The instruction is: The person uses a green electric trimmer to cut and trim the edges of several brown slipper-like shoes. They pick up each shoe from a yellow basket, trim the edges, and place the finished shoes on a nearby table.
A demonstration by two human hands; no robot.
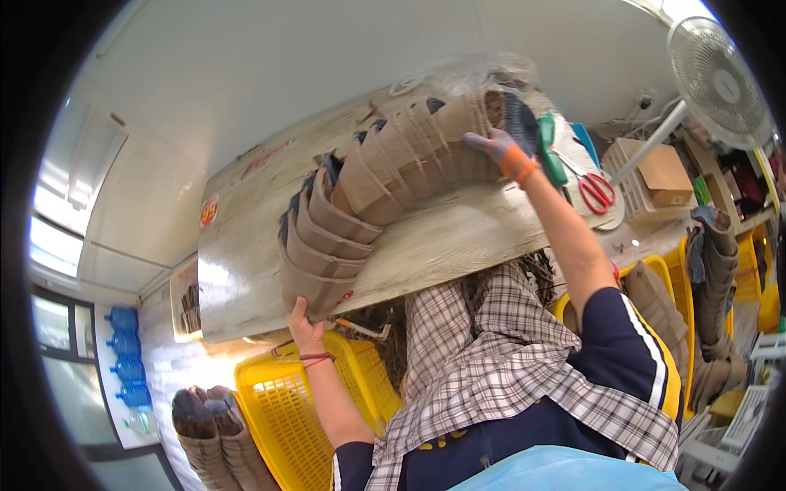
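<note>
A long row of tan fabric pieces with dark blue linings, nested like shoe uppers, arches across the wood-grain table. At its near left end my bare left hand, with a red cord at the wrist, holds the last piece. The thumb shows and the other fingers are mostly hidden under the piece. My right hand, in a grey glove with an orange cuff, grips the row near its far right end. Beside that hand lie a green-handled tool and red-handled scissors.
Crumpled clear plastic lies at the table's back edge. A yellow basket stands below the table at left, next to more nested tan pieces. At right are a white fan, a cardboard box and more yellow baskets.
</note>
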